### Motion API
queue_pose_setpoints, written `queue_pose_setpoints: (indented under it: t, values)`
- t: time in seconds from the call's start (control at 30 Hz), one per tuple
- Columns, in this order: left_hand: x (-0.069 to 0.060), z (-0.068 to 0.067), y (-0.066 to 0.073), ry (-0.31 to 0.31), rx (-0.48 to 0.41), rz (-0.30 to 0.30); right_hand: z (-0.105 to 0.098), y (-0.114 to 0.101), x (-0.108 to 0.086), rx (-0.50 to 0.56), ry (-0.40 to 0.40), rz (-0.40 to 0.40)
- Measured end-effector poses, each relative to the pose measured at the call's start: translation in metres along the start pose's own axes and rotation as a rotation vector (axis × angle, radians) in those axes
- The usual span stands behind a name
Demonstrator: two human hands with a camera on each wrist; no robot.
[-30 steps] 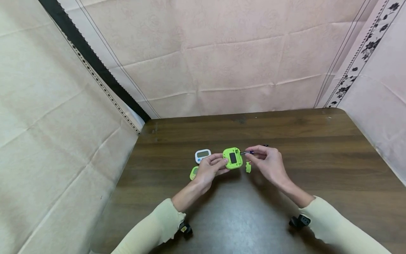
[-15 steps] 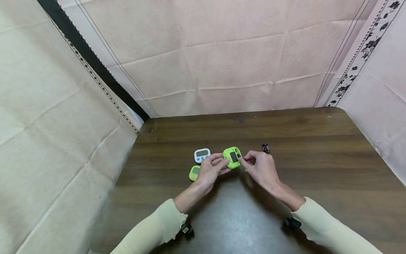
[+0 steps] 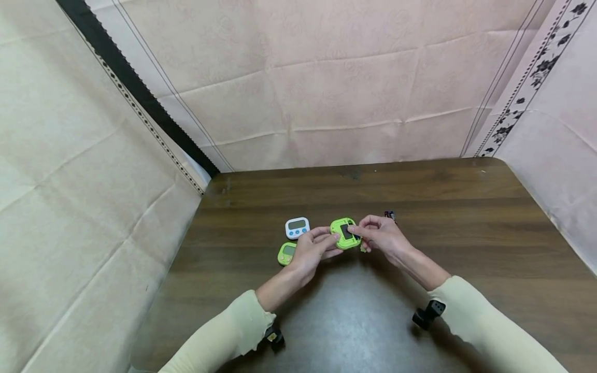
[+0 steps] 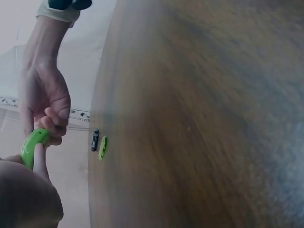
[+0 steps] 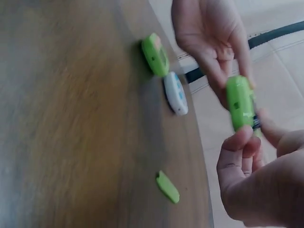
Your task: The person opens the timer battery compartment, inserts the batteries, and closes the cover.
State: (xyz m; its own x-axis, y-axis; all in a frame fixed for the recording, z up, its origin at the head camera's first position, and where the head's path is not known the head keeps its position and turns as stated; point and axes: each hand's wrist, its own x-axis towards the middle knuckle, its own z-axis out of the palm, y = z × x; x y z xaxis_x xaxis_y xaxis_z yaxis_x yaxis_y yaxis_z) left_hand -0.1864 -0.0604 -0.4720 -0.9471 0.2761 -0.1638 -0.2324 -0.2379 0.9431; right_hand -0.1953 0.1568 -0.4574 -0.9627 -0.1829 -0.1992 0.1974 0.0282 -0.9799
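Observation:
My left hand (image 3: pixel 313 251) holds a lime-green digital timer (image 3: pixel 337 228) by its left edge, above the table, with its back and battery compartment facing up. At the timer's right end my right hand (image 3: pixel 380 239) pinches the edge, thumb over the compartment side and fingers behind. A dark battery (image 5: pixel 257 122) shows at the compartment, near the right thumb in the right wrist view. How far it is seated cannot be told. The loose green battery cover (image 5: pixel 167 186) lies on the table below the right hand; the head view mostly hides it.
On the table (image 3: pixel 261 207), a white timer with blue buttons (image 3: pixel 297 228) and a second green timer (image 3: pixel 286 254) lie left of the held one. Dark batteries (image 3: pixel 389 214) lie behind the right hand. Cloth hangs beyond the back and side edges.
My right hand has brought the battery from beside the timer into its compartment end, and the thumb now lies across it. The left hand keeps its hold, shifting slightly right.

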Motion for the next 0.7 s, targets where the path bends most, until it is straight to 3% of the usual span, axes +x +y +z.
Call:
queue_pose_setpoints:
  t: [0.07,0.17,0.27,0.33,0.43,0.7]
  values:
    - [0.000,-0.001,0.002,-0.022,-0.022,-0.043,-0.003,0.003,-0.001,-0.046,-0.017,-0.056]
    - [0.001,-0.002,0.007,-0.060,-0.039,-0.097,-0.011,0.005,-0.005,-0.097,-0.109,-0.179]
    - [0.002,-0.005,0.011,-0.083,-0.028,-0.118,-0.018,0.006,-0.007,-0.116,-0.233,-0.291]
    - [0.003,-0.006,0.012,-0.091,-0.019,-0.120,-0.020,0.005,-0.009,-0.134,-0.268,-0.338]
    - [0.002,-0.008,0.013,-0.093,0.005,-0.113,-0.016,0.004,-0.011,-0.169,-0.228,-0.363]
    - [0.000,-0.008,0.008,-0.087,0.072,-0.030,0.000,0.004,-0.016,-0.143,-0.025,-0.235]
